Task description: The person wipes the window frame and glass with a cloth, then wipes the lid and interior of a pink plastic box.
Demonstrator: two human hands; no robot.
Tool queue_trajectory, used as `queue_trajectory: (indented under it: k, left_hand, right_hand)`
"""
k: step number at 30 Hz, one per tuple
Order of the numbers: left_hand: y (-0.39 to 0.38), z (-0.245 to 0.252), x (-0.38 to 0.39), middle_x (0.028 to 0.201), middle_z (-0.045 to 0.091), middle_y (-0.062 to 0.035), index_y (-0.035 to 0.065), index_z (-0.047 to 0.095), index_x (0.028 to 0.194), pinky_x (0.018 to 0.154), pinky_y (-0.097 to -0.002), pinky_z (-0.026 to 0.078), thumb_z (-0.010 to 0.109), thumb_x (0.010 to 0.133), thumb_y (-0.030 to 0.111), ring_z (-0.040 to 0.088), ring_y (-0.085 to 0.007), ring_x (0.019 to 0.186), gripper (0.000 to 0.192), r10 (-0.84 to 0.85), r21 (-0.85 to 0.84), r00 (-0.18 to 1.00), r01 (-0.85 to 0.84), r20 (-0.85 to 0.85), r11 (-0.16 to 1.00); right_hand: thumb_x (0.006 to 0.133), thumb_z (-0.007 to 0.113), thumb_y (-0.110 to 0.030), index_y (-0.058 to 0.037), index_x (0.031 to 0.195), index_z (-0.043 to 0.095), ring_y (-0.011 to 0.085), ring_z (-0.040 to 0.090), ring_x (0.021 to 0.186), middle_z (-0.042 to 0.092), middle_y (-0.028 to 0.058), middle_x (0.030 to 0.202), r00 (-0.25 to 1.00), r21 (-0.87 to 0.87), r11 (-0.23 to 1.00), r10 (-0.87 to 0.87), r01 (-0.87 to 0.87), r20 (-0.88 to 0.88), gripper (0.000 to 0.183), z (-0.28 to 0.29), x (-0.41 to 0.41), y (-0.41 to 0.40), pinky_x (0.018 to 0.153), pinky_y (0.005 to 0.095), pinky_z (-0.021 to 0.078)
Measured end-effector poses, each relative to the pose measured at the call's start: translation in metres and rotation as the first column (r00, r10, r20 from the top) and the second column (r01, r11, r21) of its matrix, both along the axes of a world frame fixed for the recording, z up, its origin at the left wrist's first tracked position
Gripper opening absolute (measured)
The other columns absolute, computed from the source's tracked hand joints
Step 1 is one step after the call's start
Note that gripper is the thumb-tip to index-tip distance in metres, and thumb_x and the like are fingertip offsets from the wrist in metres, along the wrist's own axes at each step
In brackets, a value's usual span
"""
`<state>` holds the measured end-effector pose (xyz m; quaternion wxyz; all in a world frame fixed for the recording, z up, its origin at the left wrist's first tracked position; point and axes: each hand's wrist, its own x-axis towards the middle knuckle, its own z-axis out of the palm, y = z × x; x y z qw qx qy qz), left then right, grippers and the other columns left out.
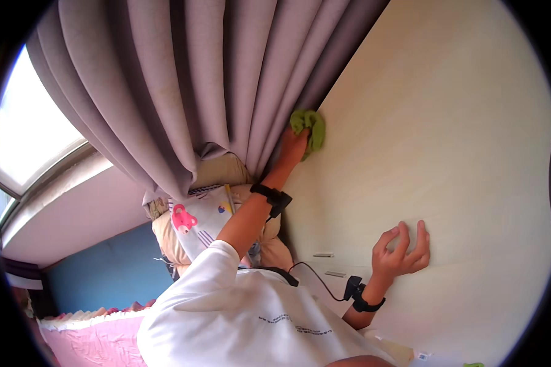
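Observation:
My left hand (pixel 295 143) grips a crumpled green cloth (pixel 316 130). The cloth lies against a smooth cream panel (pixel 422 137), close to where the panel meets a mauve curtain (pixel 202 69). Lower and to the right is my right hand (pixel 400 254), fingers bent and spread, with nothing in it. Its fingertips are at the panel's surface; whether they press on it I cannot tell. Each wrist wears a black strap with a small device.
Stacked bedding (pixel 197 220) with a printed bear lies under the curtain. Two slim metal handles (pixel 329 264) sit low on the panel side. A thin black cable (pixel 323 282) runs to my right wrist. Left are a bright window (pixel 32 124), a blue surface (pixel 110 266) and pink fabric (pixel 96 339).

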<state>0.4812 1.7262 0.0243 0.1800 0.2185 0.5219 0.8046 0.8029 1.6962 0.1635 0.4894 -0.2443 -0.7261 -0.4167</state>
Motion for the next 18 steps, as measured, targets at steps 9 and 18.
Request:
queue_trajectory:
  k: [9,18]
  left_hand:
    - [0.005,-0.161,-0.045,0.086,0.064,-0.0137,-0.0061,0.063,0.101,0.069,-0.0423,0.046,0.058,0.088,0.024,0.060,-0.0287,0.079,0.033,0.007,-0.229,0.948,0.069,0.317,0.971]
    - [0.014,0.024,-0.049,0.077,0.058,-0.0090,0.0065,0.061,0.086,0.057,-0.0386,0.053,0.056,0.075,0.012,0.060,-0.0237,0.064,0.013,-0.346,0.154,0.744,0.317,0.571,0.936]
  right_hand:
    - [0.081,0.067,-0.010,-0.0156,0.092,0.071,0.0248,0.053,0.115,0.067,0.0044,0.120,0.997,-0.014,0.998,0.066,-0.066,-0.027,0.013,0.007,-0.007,-0.006,0.090,0.0369,0.0431]
    - [0.080,0.067,-0.011,-0.0144,0.092,0.070,0.0249,0.055,0.114,0.069,0.0031,0.113,0.997,-0.024,0.998,0.065,-0.066,-0.043,0.012,0.003,-0.007,0.004,0.089,0.0360,0.0421]
